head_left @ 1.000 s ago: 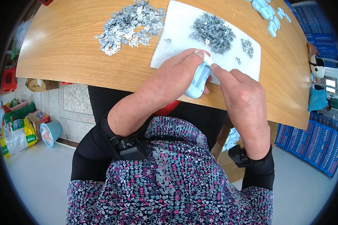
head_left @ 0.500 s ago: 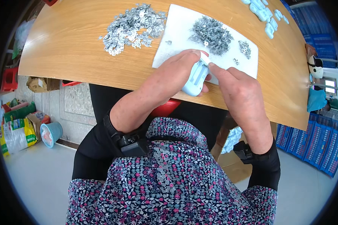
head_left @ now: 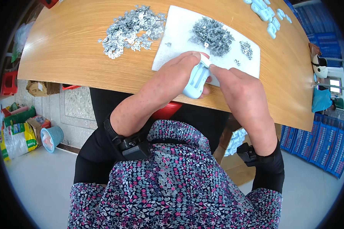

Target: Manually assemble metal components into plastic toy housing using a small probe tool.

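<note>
A light blue plastic housing (head_left: 195, 84), rounded at its near end and with long hollow slots, is gripped by my left hand (head_left: 181, 68) above the table's near edge. White plastic shows at the housing's far end under my left thumb. My right hand (head_left: 239, 86) is closed, thumb and finger pressed at the housing's far right edge; whatever they pinch is too small or hidden to make out. Just beyond lies a white foam sheet (head_left: 168, 57) bearing a heap of small springy metal parts (head_left: 213, 36) and a smaller pile of metal pieces (head_left: 246, 50).
Left of the sheet, flat metal tabs (head_left: 132, 30) are heaped on the wooden table (head_left: 65, 49). More light blue housings (head_left: 263, 13) lie at the far right. Blue trays (head_left: 317, 147) are stacked beyond the table's right side. A light blue basket (head_left: 52, 137) stands on the floor at left.
Both hands and the housing stay almost in place, with the housing tilted slightly. The whole scene has shifted a little to the left in view.
</note>
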The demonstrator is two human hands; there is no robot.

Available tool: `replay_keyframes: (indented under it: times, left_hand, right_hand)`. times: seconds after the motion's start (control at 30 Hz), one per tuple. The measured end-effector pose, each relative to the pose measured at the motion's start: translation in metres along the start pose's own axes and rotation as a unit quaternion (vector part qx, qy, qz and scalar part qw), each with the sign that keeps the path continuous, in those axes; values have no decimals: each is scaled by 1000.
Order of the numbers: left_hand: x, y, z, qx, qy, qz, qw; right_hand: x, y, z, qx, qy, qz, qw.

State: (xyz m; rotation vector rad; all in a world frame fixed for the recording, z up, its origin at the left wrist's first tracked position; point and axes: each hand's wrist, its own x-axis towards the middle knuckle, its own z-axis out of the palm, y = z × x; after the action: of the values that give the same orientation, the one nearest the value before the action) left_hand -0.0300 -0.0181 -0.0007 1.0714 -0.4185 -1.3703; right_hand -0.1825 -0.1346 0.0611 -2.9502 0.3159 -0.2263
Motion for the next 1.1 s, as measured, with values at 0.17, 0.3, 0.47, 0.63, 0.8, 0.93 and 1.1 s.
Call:
replay_keyframes:
  times: [0.17,0.3,0.47,0.63,0.8,0.93,1.1]
  left_hand:
    - [-4,6,-1,-88,-42,-31,995]
    - [-7,1,3,-106,-63,-7,992]
    - [-6,-5,-3,53,-37,29,997]
    - [-9,5,-5,211,-62,40,975]
    - [-7,-6,-5,384,-36,221,896]
    - [-8,4,-2,117,-114,68,984]
    - [-6,-4,-10,-197,-172,-37,964]
  right_hand:
    - [-8,0,19,351,91,178,915]
    - [-4,-10,24,579,82,282,760]
    - [-7,-2,17,548,52,298,780]
    - [-9,-2,13,518,29,289,804]
    - [-10,-6,14,533,29,274,800]
    - [-7,-12,10,597,78,257,756]
    - [-8,-11,30,564,132,238,780]
